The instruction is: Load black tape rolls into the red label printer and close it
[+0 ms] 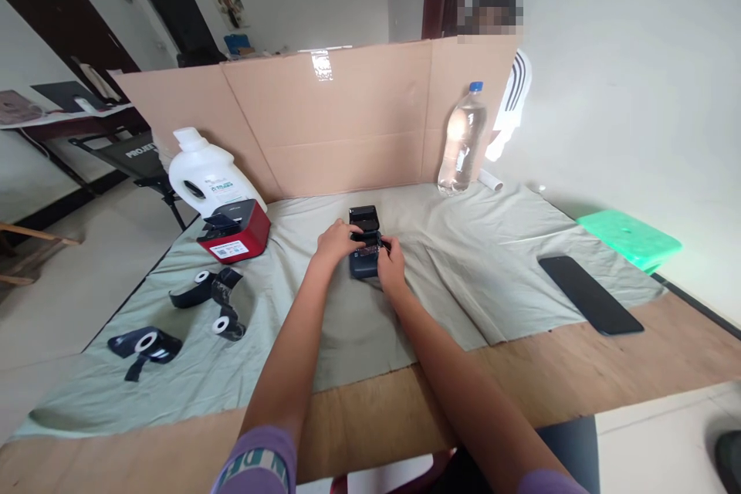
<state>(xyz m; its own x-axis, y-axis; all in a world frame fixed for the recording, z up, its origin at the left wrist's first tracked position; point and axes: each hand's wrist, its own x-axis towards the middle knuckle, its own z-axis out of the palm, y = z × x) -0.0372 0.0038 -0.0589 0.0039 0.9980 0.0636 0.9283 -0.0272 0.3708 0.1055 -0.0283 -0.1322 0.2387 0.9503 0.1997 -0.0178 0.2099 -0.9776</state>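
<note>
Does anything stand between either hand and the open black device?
Nothing visible does: the left hand reaches over the black device, and the right hand is at its right side.

Both arms (294,347) were stretched forward; the left hand (336,242) was angled inward, the right hand (393,265) curled just beside it.

purple sleeve (289,444), bottom left of frame | white-and-teal lettered band (258,463) on it | second purple cuff (547,483) peeking in bottom right | forearms (295,340) + hands (334,243) totally bare
</note>
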